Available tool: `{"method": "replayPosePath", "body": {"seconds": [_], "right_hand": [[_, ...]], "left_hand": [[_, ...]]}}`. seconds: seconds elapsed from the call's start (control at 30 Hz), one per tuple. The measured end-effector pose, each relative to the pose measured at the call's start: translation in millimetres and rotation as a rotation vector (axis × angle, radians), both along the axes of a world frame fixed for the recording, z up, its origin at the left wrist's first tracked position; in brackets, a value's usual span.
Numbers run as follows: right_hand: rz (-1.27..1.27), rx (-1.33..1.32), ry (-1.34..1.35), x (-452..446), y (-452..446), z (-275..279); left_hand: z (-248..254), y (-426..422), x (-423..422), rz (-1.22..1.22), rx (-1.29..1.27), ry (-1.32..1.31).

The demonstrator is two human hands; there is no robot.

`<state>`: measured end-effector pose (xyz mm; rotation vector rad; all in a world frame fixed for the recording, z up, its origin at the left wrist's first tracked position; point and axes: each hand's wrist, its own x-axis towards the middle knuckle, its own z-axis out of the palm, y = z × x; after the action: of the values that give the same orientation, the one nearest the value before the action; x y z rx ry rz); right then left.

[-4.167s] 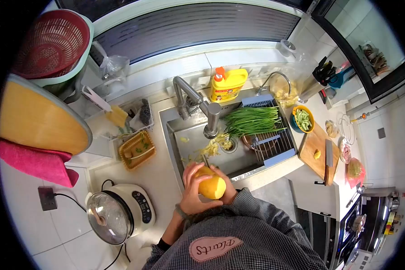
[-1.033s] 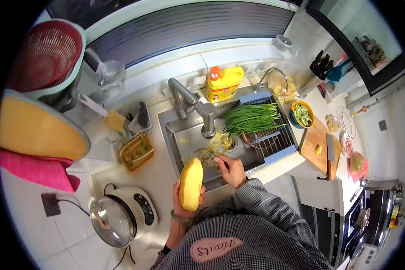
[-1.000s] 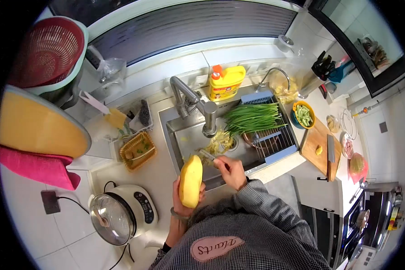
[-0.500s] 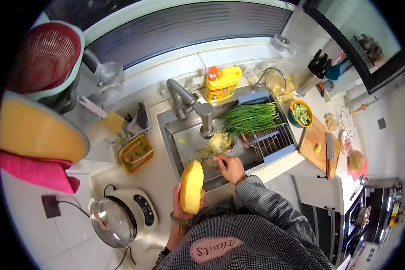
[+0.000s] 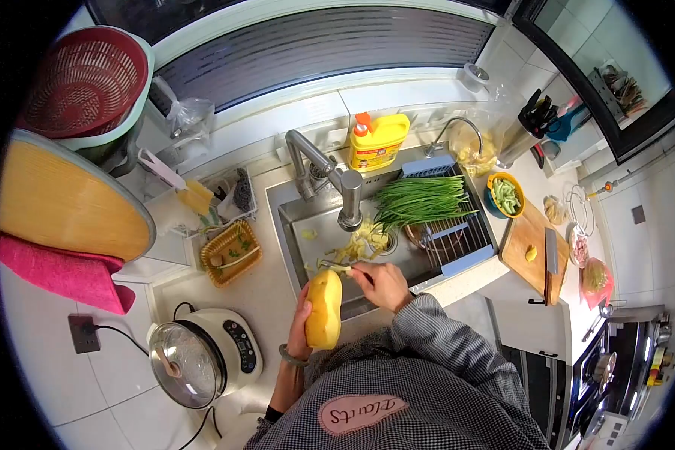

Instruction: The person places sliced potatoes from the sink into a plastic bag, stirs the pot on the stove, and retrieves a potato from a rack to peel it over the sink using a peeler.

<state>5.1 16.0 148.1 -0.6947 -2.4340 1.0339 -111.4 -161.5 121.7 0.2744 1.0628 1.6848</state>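
Note:
My left hand point(image 5: 300, 330) is wrapped around a large, long yellow potato point(image 5: 323, 311), held upright over the front edge of the sink. Its visible surface looks peeled and smooth. In my right hand point(image 5: 383, 284) is a peeler point(image 5: 336, 265), its head at the potato's upper end with some pale peel on it. Loose yellow peelings point(image 5: 361, 244) lie in the sink point(image 5: 307, 217) beneath the faucet point(image 5: 346, 191), near the drain.
Green chives point(image 5: 424, 200) lie on a rack point(image 5: 465, 240) over the sink's right side. A cutting board point(image 5: 519, 251) with a knife point(image 5: 551, 251) lies right of it. An electric cooker point(image 5: 229, 349) stands at the left; a yellow soap bottle point(image 5: 379, 142) stands behind the sink.
My right hand has shifted slightly left and down, bringing the peeler to the potato's top. The potato has turned a little and stands more upright. The view has shifted slightly.

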Motion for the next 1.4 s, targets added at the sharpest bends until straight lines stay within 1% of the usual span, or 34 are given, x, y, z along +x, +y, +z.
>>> {"method": "replayPosePath", "body": {"seconds": [0.03,0.07,0.13,0.17,0.2,0.23,0.27,0.3,0.33,0.4,0.43,0.47,0.5,0.53,0.6,0.7,0.8,0.87,0.93,1.0,1.03,1.07,1.13,1.17,1.2,1.23,1.27,1.33,1.4], "right_hand": [[-0.04,0.029,-0.271,0.5,7.2,-13.2],[-0.045,0.032,-0.267,2.2,10.4,-22.7],[-0.084,-0.097,-0.296,9.3,9.8,-34.8],[-0.097,-0.208,-0.173,11.1,6.0,-31.9],[-0.083,-0.213,-0.179,12.9,0.4,-28.9],[-0.066,-0.16,-0.002,10.8,-3.7,-12.2],[-0.051,-0.106,0.176,9.8,-7.2,4.8],[-0.028,-0.072,0.124,13.3,-12.7,18.8],[-0.026,-0.073,0.122,18.5,-17.5,16.3],[0.071,-0.081,0.199,31.6,-27.5,9.3],[0.143,-0.022,0.12,39.2,-28.9,7.2],[0.141,-0.021,0.119,41.1,-32.1,7.4],[0.182,0.061,0.1,43.1,-35.2,8.1],[0.223,0.144,0.082,44.7,-37.4,8.7],[0.219,0.179,0.066,42.1,-40.0,16.0],[0.223,0.207,0.025,37.0,-35.9,22.2],[0.156,0.212,0.062,28.5,-27.8,17.3],[0.11,0.077,0.023,22.2,-22.6,15.2],[0.094,0.077,0.075,16.1,-14.6,3.4],[0.016,0.095,-0.001,9.1,-5.3,-2.6],[-0.015,0.09,-0.033,6.3,4.2,-5.1],[0.034,0.146,-0.211,5.4,12.4,-16.8],[0.027,0.128,-0.468,6.3,18.4,-44.0],[0.031,0.14,-0.464,5.6,19.6,-44.3],[-0.003,0.108,-0.396,8.9,14.5,-45.5],[-0.04,0.068,-0.329,12.9,7.7,-47.5],[-0.036,0.063,-0.329,16.4,4.3,-51.0],[-0.049,0.188,-0.458,24.1,8.1,-58.0],[-0.081,0.228,-0.49,31.4,11.9,-57.1]], "left_hand": [[-8.8,-5.9,0.3,-0.003,0.003,0.004],[-20.6,-13.3,-0.2,-0.035,0.042,-0.074],[-18.4,-13.6,-0.1,-0.052,0.085,-0.163],[-1.4,-9.1,-1.5,-0.056,0.137,-0.285],[8.6,-7.6,-3.3,-0.063,0.186,-0.401],[9.5,-4.6,-4.9,-0.055,0.188,-0.397],[9.8,-0.1,-5.5,-0.009,0.189,-0.32],[9.5,2.4,-5.3,0.037,0.187,-0.248],[3.1,3.6,-7.3,0.04,0.186,-0.25],[-6.8,8.8,-12.9,0.055,0.145,-0.311],[-11.7,12.8,-15.2,0.055,0.145,-0.311],[-8.1,22.9,-18.2,0.126,0.093,-0.242],[-4.7,29.7,-18.7,0.199,0.041,-0.174],[-0.5,32.6,-17.4,0.2,0.042,-0.176],[8.1,34.8,-15.5,0.219,-0.05,-0.017],[10.0,31.8,-15.4,0.15,-0.082,0.021],[15.8,29.9,-12.2,0.112,-0.057,-0.055],[19.1,27.1,-10.8,0.099,-0.05,-0.048],[17.7,23.1,-11.9,0.082,-0.042,-0.038],[15.5,16.7,-12.8,-0.029,0.016,-0.025],[14.5,15.1,-10.3,-0.032,0.014,-0.024],[20.0,15.2,-5.3,-0.073,0.049,0.013],[30.2,13.7,-4.0,-0.116,0.088,0.054],[34.0,16.2,-5.7,-0.079,0.052,-0.14],[35.2,15.2,-4.5,-0.037,0.01,-0.342],[31.3,9.0,-7.7,-0.089,0.199,-0.415],[26.9,5.8,-8.3,-0.085,0.194,-0.415],[12.7,4.6,-10.3,-0.014,0.123,-0.425],[-20.9,1.9,-14.8,-0.03,0.165,-0.461]]}}
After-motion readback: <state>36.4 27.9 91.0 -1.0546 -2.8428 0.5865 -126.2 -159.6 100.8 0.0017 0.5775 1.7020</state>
